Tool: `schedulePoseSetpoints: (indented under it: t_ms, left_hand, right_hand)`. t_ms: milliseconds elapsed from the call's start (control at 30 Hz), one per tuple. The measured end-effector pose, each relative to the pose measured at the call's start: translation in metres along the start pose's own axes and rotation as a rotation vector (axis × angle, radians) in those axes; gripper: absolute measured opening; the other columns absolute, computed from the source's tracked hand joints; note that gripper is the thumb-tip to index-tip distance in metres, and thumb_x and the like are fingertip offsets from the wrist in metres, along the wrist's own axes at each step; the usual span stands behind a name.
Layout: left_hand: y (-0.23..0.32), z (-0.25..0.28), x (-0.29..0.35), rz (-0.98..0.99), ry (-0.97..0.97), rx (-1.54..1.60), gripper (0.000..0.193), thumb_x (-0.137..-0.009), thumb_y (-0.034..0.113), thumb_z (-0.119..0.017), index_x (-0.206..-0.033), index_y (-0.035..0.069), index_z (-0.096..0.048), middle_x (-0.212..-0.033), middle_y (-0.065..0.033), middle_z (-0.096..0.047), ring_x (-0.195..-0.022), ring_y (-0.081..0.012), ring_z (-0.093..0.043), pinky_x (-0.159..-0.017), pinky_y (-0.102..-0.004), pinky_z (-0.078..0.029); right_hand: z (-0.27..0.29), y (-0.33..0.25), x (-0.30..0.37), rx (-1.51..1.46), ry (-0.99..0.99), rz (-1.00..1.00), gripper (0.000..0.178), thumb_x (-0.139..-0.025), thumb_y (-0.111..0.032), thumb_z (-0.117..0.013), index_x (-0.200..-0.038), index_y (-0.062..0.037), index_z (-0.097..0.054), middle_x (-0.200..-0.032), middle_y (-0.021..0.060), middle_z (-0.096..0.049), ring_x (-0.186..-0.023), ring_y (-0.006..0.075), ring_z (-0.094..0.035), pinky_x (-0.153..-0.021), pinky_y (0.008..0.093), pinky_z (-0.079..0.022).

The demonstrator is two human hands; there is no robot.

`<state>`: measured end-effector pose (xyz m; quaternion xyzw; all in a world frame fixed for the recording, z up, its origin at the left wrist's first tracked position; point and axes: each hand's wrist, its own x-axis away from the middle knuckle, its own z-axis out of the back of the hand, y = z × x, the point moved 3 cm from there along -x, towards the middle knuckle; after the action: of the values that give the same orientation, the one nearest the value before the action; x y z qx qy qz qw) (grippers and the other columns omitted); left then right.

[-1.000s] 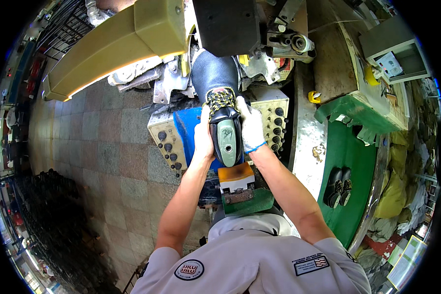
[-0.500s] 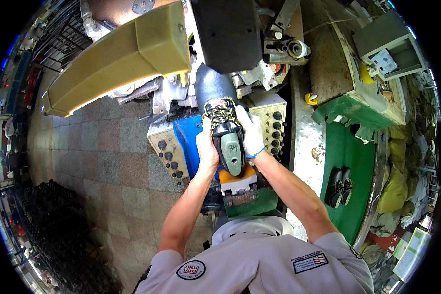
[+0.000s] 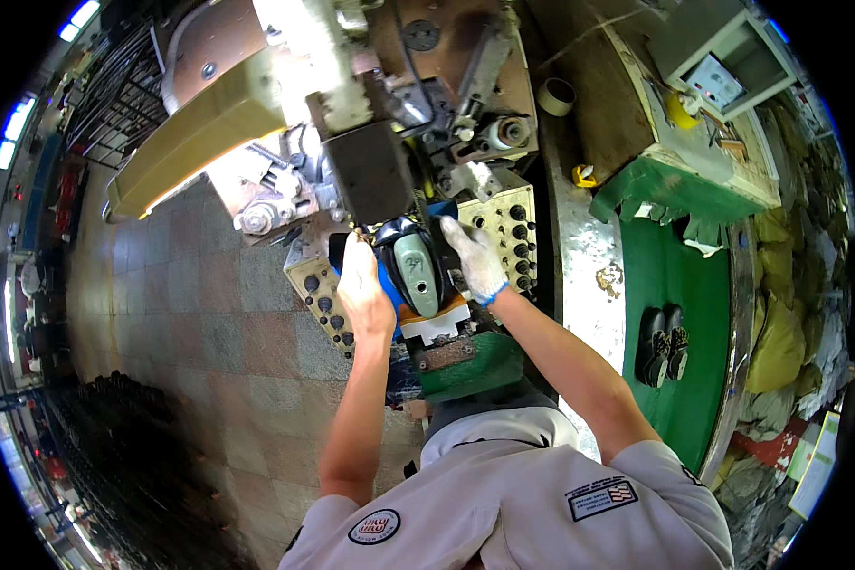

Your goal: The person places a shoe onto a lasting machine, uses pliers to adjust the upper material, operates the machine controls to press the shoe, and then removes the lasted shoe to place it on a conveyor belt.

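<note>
A black shoe [image 3: 397, 230] with a green shoe last [image 3: 413, 268] in it sits heel toward me in the machine. Its front part is hidden beneath a dark block [image 3: 368, 171]. My bare-looking left hand [image 3: 364, 287] is closed along the shoe's left side, fingertips by the collar and partly hidden. On the other side, my right hand [image 3: 476, 260], in a pale glove with a blue cuff, reaches to the shoe's right side with its fingers curled at the edge. Under the heel lies an orange and white support [image 3: 434, 323].
Knobbed control panels flank the shoe, left [image 3: 321, 302] and right [image 3: 515, 237]. A tan curved cover [image 3: 199, 133] juts out left. A pair of black shoes [image 3: 663, 347] stands on the green surface [image 3: 651, 275] at right. Dark racks [image 3: 123, 456] stand lower left.
The shoe has gone down and in under the dark block, and its laces are out of sight. Both hands have moved apart to its sides. The view has shifted slightly.
</note>
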<state>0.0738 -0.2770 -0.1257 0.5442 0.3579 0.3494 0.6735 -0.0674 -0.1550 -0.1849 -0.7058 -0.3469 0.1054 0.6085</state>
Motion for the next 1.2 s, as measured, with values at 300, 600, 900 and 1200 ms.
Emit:
schedulePoseSetpoints:
  t_ms: [300,600,900,1200]
  left_hand:
    - [0.047,-0.056,0.036,-0.186,0.116,-0.484,0.085,-0.083,0.012,-0.082,-0.153,0.0,-0.035,-0.13,-0.0238,-0.061,-0.119,-0.0394,-0.061,-0.104,-0.0428,-0.046]
    - [0.048,-0.061,0.039,-0.092,0.142,-0.51,0.088,-0.08,0.007,-0.08,-0.154,-0.001,-0.034,-0.126,-0.029,-0.063,-0.115,-0.0473,-0.062,-0.1,-0.0471,-0.049]
    - [0.054,-0.065,0.043,-0.104,0.184,-0.524,0.075,-0.083,0.014,-0.075,-0.15,0.007,-0.042,-0.116,-0.02,-0.069,-0.106,-0.0371,-0.068,-0.094,-0.0446,-0.052]
    - [0.053,-0.065,0.045,-0.126,0.247,-0.655,0.077,-0.082,0.019,-0.077,-0.15,0.007,-0.042,-0.112,-0.0241,-0.071,-0.103,-0.0435,-0.07,-0.091,-0.047,-0.054]
  right_hand:
    - [0.128,0.018,0.085,-0.239,0.087,-0.127,0.064,-0.104,-0.039,-0.061,-0.146,0.0069,-0.049,-0.133,0.0239,-0.066,-0.106,0.032,-0.073,-0.084,0.0397,-0.061]
    - [0.219,0.061,0.11,-0.261,0.135,-0.224,0.066,-0.098,-0.035,-0.07,-0.144,0.0089,-0.051,-0.125,0.0229,-0.07,-0.102,0.0302,-0.074,-0.078,0.038,-0.061]
    - [0.222,0.051,0.087,-0.264,-0.044,-0.267,0.057,-0.1,-0.031,-0.068,-0.141,0.0064,-0.054,-0.124,0.0225,-0.07,-0.102,0.0315,-0.073,-0.079,0.0402,-0.061]
    - [0.212,0.037,0.087,-0.253,-0.051,-0.245,0.058,-0.1,-0.031,-0.068,-0.141,0.0067,-0.054,-0.125,0.0213,-0.07,-0.103,0.032,-0.073,-0.08,0.0411,-0.061]
